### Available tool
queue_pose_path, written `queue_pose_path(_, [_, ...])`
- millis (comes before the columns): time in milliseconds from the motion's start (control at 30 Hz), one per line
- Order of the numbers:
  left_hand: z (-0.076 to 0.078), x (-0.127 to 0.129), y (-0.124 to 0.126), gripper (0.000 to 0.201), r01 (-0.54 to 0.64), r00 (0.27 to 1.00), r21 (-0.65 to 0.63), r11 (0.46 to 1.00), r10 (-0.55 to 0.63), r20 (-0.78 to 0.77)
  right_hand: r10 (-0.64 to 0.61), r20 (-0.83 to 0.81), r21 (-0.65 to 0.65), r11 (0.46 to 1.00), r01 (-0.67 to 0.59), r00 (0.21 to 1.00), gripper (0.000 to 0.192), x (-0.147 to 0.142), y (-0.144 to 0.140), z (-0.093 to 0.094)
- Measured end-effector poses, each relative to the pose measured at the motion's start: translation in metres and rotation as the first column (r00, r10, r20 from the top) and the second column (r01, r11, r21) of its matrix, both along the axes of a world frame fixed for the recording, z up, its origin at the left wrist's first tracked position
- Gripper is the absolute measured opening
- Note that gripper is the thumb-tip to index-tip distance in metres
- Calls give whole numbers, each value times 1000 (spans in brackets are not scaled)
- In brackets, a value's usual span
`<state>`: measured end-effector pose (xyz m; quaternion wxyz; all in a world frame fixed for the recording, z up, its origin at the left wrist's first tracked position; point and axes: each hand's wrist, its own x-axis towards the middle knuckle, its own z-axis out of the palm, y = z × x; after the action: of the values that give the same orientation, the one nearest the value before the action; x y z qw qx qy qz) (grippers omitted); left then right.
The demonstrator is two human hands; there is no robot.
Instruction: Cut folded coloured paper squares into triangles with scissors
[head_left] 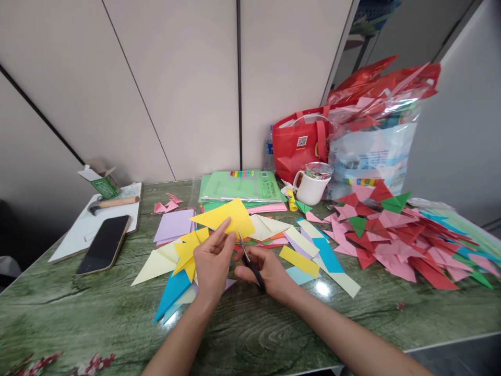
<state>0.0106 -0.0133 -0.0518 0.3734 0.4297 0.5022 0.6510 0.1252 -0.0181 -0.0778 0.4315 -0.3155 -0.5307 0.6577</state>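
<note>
My left hand (213, 261) pinches a folded sheet of yellow paper (229, 216) above the middle of the table. Black-handled scissors (254, 269) are in my right hand (266, 266), their blades pointing up at the lower edge of that sheet. Whether the blades bite into the paper is hard to make out. Beneath and beside my left hand lie folded yellow pieces (188, 253), a cream piece (154, 266) and a blue piece (172, 295). To the right of my right hand are cut strips, among them a yellow strip (299, 261) and a blue strip (327, 255).
A large heap of pink, red and green folded paper (387, 235) covers the right side. Behind stand a white mug (311, 185), a glue stick (291, 199), a red bag (289, 143) and green paper packs (238, 187). At left lie a phone (105, 244) and a hammer (113, 203).
</note>
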Motion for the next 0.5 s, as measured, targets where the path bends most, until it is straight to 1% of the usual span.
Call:
queue_pose_path(333, [-1, 1, 1, 39, -3, 999, -14, 1000, 4, 50, -33, 24, 19, 999, 32, 999, 39, -1, 0, -2])
queue_pose_path(500, [-1, 1, 0, 40, 6, 999, -6, 1000, -5, 42, -59, 36, 26, 998, 58, 998, 38, -1, 0, -4])
